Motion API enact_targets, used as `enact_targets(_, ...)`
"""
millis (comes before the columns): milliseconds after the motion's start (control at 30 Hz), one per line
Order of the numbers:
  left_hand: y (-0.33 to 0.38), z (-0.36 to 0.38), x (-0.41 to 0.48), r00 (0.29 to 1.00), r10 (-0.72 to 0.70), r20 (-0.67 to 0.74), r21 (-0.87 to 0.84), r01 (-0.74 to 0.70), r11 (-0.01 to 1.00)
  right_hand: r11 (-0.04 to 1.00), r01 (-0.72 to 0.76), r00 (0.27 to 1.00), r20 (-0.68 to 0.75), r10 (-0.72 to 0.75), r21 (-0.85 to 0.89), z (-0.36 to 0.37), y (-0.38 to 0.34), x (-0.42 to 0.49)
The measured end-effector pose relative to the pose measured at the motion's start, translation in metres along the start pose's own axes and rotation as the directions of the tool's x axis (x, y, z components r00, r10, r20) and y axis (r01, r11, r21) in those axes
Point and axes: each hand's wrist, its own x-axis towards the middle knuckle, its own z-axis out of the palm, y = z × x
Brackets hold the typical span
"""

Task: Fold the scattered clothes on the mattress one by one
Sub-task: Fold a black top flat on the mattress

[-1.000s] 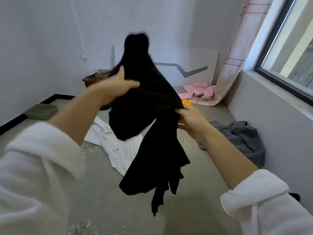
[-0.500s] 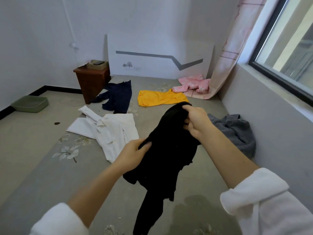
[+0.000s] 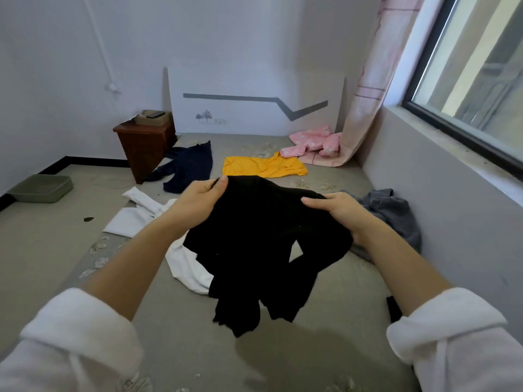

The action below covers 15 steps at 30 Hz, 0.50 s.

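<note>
1. Black knit fabric: black garment [image 3: 263, 236] hanging in the air over the mattress [image 3: 175, 349], pinched along its upper edge, bulk drooping in loose folds towards the near end.
2. Gripping one top corner with the left hand [image 3: 198, 202], thumb and fingers closed on the cloth; clasping the opposite top corner with the right hand [image 3: 336, 210], fingers curled over the edge.
3. Holding the two corners well apart, probably to let the weight pull the piece open and to find its shape before laying it flat for folding.
4. Keeping it clear of the white garment [image 3: 158, 222], partly hidden behind it, so the two are not tangling.
5. Waiting unfolded farther up the mattress: navy garment [image 3: 186, 165] beside the wooden stand [image 3: 144, 145], yellow shirt [image 3: 263, 166], pink garment [image 3: 314, 142] at the curtain [image 3: 365, 94], grey garment [image 3: 393, 216] against the right-hand wall.
6. Differing from half a second ago: left hand now raised to the level of the right and shifted onto a top corner, rather than low on the bunched middle; cloth now spreading wide instead of dangling in a narrow bundle.
7. Differing from a second ago: garment no longer lifted high in front of the wall, now lowered towards the mattress.
</note>
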Motion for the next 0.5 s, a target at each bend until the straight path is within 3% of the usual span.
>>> enact_targets(133, -0.008, -0.044, 0.009, 0.97, -0.155, -0.187, -0.168, 0.124, 0.978, 0.975, -0.021, 0.997, -0.074, 0.005, -0.219, -0.029, -0.006, -0.007)
enact_targets(267, -0.012, -0.075, 0.005, 0.917, -0.225, -0.33, -0.254, 0.144, 0.956, 0.951, -0.047, 0.986, -0.168, -0.006, -0.305, -0.056, -0.006, -0.013)
enact_targets(500, -0.011, -0.072, -0.006, 0.93, -0.296, -0.218, -0.417, 0.185, 0.89, 0.9, -0.09, 0.963, -0.269, -0.031, -0.427, -0.069, 0.009, -0.009)
